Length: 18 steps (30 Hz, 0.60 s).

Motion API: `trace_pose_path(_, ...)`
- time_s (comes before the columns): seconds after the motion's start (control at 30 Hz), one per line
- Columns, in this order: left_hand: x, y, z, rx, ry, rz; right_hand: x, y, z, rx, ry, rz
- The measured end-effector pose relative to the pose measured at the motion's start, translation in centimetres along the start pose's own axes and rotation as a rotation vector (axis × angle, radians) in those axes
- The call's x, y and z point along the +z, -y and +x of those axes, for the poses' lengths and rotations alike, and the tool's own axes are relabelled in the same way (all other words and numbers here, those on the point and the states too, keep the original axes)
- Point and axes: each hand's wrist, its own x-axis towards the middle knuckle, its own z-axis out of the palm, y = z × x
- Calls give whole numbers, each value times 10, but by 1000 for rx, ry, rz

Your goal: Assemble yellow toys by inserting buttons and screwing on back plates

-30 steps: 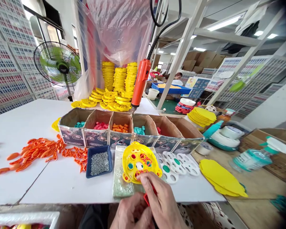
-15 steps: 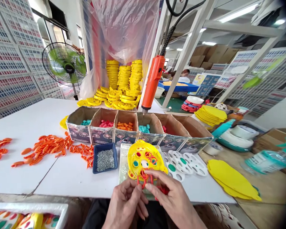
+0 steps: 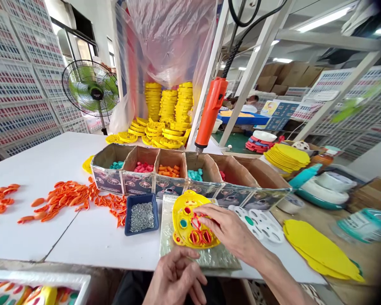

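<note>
An orange power screwdriver hangs in front of the divided box just past the yellow plate, which lies on a wrapped pad between the blue tray of screws and some white discs. The right hand covers the plate's right side from me, fingers stretched, tips at a red frame, though I can't tell whether they pinch it; the left hand, loosely curled and seemingly empty, rests nearer the person.
</note>
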Motion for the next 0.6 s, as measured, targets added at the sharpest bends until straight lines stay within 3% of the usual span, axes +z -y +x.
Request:
trace_pose_path(0.13,-7,13,2,1,25,21,6,-4,15,53,-20,161)
trace_pose_path(0.33,-8,7,-3,-50,44,56,18,-2,22,101,-11,279)
trace_pose_path(0.6,-10,6,-4,-50,76,98,16,-4,22,61,-38,-26)
